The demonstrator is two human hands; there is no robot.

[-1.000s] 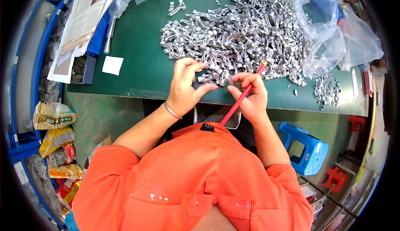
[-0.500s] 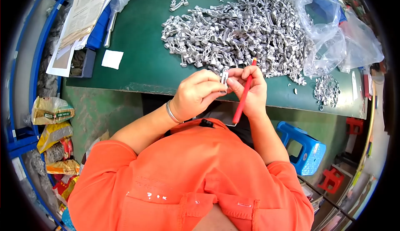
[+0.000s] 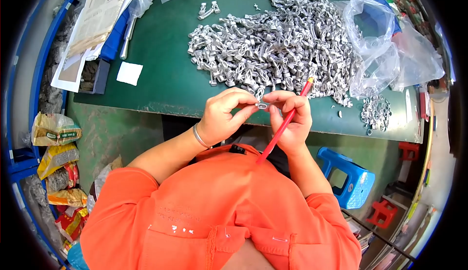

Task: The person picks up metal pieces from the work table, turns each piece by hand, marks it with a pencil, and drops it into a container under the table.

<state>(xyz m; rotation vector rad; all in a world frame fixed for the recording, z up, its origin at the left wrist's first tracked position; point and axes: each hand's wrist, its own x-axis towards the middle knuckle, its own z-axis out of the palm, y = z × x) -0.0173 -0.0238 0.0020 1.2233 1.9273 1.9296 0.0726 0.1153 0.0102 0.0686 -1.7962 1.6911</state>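
My left hand (image 3: 226, 114) is closed in a pinch on a small grey metal part (image 3: 262, 106), with an oval opening facing me and a looped end pointing away. My right hand (image 3: 295, 121) keeps a red pencil-like stick (image 3: 279, 137) in the crook of its fingers, slanting toward my body, its yellowish tip up and away. The right thumb and index fingertip are right beside the metal part. Just beyond both hands spreads a large pile of similar looped metal parts (image 3: 273, 48) on the green table (image 3: 156, 75).
Small metal rings (image 3: 375, 113) lie at the table's right end, near clear plastic bags (image 3: 373, 60). On the left are a white paper piece (image 3: 129, 73), a grey bin (image 3: 101, 77) and newspapers (image 3: 100, 19). A blue stool (image 3: 358, 184) stands below the table, right.
The metal part has been turned so that its oval opening faces me. The red stick has tilted further over, and its lower end has swung left. The camera view has shifted slightly.
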